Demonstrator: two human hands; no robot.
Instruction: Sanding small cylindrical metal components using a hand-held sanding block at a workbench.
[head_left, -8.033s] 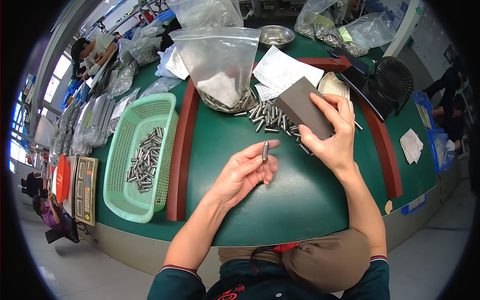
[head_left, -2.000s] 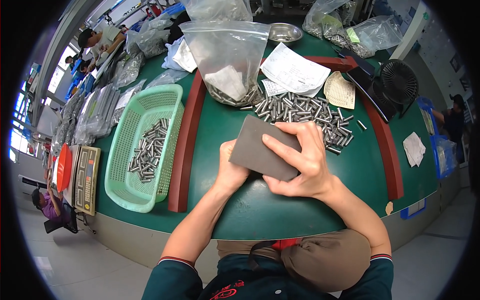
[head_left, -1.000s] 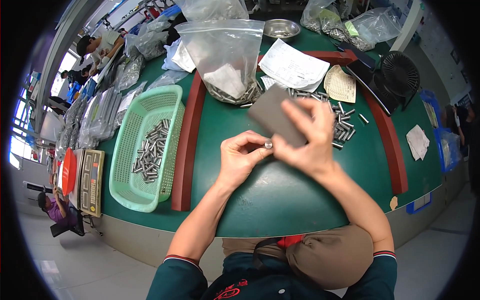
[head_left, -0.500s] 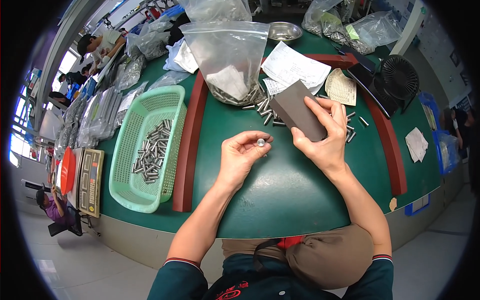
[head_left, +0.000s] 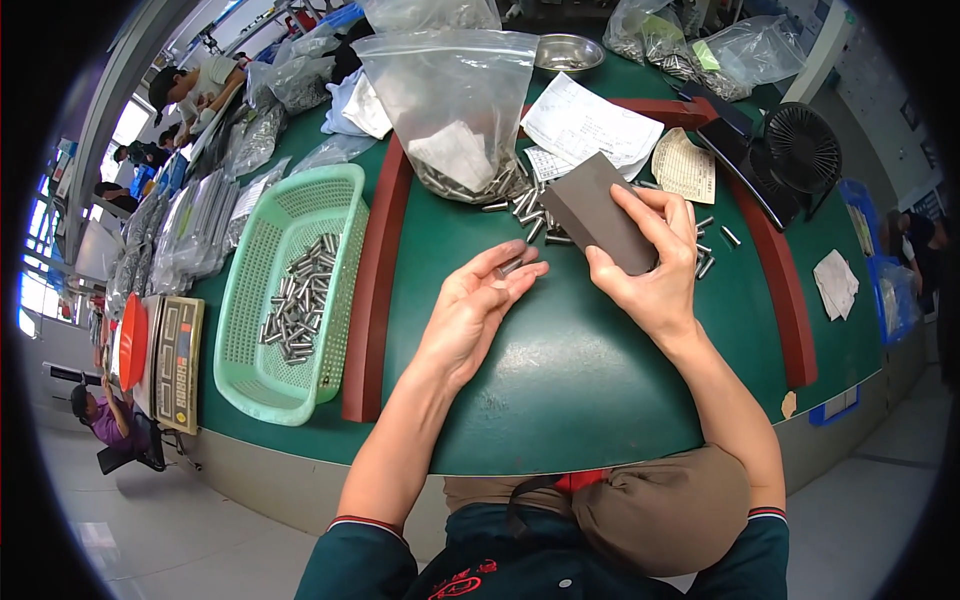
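Note:
My left hand [head_left: 465,312] is held over the green tabletop, fingers curled, with a short metal pin [head_left: 511,266] lying across its fingertips. To its right, my right hand [head_left: 655,275] grips a dark brown rectangular block [head_left: 603,217] between thumb and fingers, tilted above the table. Just beyond the block, loose metal pins [head_left: 527,212] spill from the mouth area of a clear plastic bag [head_left: 450,90]. A few more pins [head_left: 731,237] lie right of my right hand. The light green basket [head_left: 232,345] on the left holds a pile of pins [head_left: 300,300].
A dark red wooden frame [head_left: 365,330] borders the work area. Papers [head_left: 590,120], a steel bowl [head_left: 569,52] and a black fan [head_left: 801,150] stand toward the back. A scale [head_left: 180,365] sits left of the basket. Other people [head_left: 195,90] are farther left.
The fingers of my left hand have loosened and turned, so the pin now lies sideways rather than end-on. My right hand and the block have barely moved.

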